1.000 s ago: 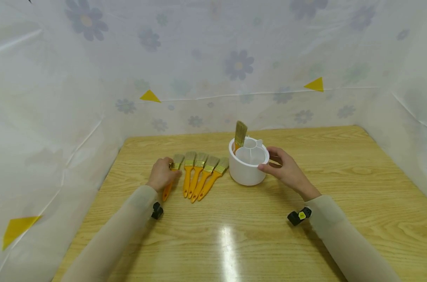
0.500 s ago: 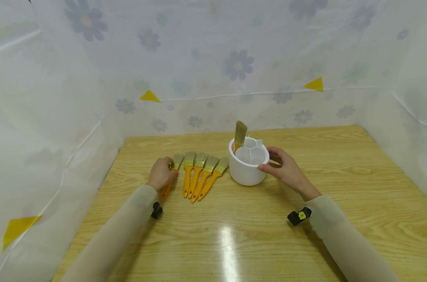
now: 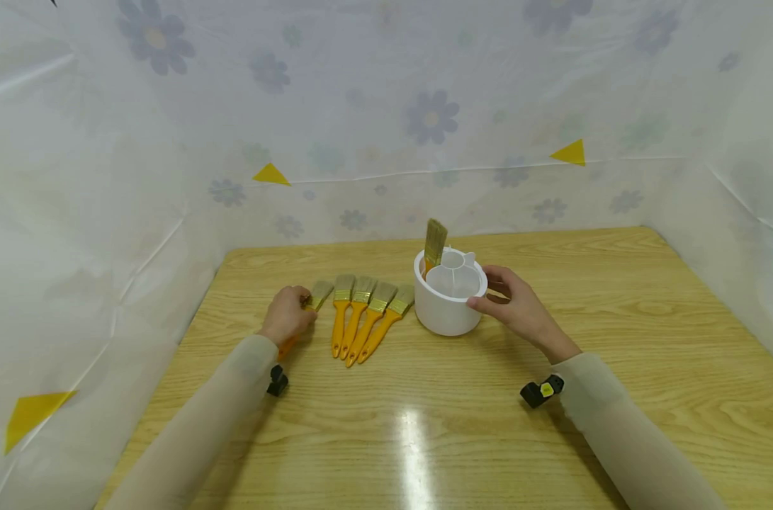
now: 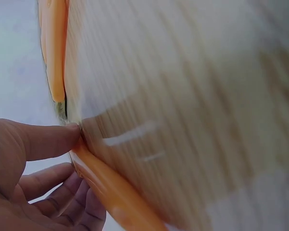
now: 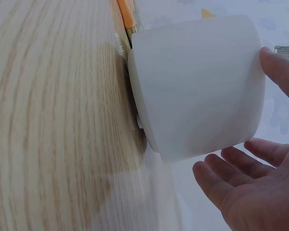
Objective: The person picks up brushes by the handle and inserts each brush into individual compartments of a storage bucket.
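Note:
My left hand (image 3: 287,314) pinches a paintbrush (image 4: 118,192) with an orange handle between thumb and fingers, close to the wood-grain table. In the head view its pale bristles stick out past my fingertips and most of its handle is hidden by the hand. Just to the right, several matching paintbrushes (image 3: 365,319) lie fanned on the table, bristles pointing away. A white round divided holder (image 3: 448,312) stands right of them, with one paintbrush (image 3: 434,244) upright in its back left part. My right hand (image 3: 520,306) holds the holder's right side, thumb at the rim and fingers round the side.
The wooden table (image 3: 463,425) ends at the back against a pale flowered sheet (image 3: 373,127), which also closes in both sides. Yellow triangles mark the sheet. The rightmost lying brush has its bristles close against the holder.
My left hand has shifted slightly left and toward me, and the paintbrush in it has turned so its bristles lean further right. The right hand and the holder have stayed in place.

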Tool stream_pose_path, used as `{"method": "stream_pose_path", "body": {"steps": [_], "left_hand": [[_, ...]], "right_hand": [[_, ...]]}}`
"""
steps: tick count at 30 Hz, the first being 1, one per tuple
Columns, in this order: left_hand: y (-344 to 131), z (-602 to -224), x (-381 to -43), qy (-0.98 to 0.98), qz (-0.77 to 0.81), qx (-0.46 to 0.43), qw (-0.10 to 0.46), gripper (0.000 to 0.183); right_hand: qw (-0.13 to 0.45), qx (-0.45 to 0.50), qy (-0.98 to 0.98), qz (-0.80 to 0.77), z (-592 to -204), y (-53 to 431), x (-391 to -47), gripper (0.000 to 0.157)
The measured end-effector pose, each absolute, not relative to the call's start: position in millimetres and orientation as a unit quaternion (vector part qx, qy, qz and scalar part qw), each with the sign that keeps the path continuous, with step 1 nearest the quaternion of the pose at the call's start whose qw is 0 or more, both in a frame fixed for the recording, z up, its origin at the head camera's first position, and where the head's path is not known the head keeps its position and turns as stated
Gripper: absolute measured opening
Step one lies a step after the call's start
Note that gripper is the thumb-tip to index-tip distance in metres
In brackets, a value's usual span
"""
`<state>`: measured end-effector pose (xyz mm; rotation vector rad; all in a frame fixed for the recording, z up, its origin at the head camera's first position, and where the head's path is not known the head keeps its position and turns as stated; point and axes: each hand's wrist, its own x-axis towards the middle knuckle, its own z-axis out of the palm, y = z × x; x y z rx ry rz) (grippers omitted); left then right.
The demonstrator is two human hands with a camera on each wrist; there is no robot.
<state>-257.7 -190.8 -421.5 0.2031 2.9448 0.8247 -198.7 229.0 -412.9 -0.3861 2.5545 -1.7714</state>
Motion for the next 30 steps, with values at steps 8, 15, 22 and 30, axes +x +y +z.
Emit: {"method": "stream_pose_path", "body": {"steps": [8, 15, 22, 30], "left_hand": [[-194.4, -420.8, -260.0, 0.964, 0.252, 0.078, 0.038, 0.046], [-195.1, -421.3, -261.6, 0.963, 0.258, 0.064, 0.053, 0.058], [-194.8, -420.6, -261.4, 0.967, 0.242, 0.065, 0.052, 0.053], [-196.8, -418.8, -261.2, 0.966, 0.243, 0.078, 0.041, 0.046]], "right_hand": [[0.002, -0.130, 0.817, -0.562, -412.9, 229.0, -198.5, 0.069], [0.001, -0.124, 0.816, -0.565, -412.3, 228.1, -197.6, 0.069], [0.004, -0.126, 0.818, -0.561, -411.6, 228.1, -197.6, 0.070], [0.001, -0.122, 0.813, -0.569, -411.6, 227.8, -198.1, 0.066]]}}
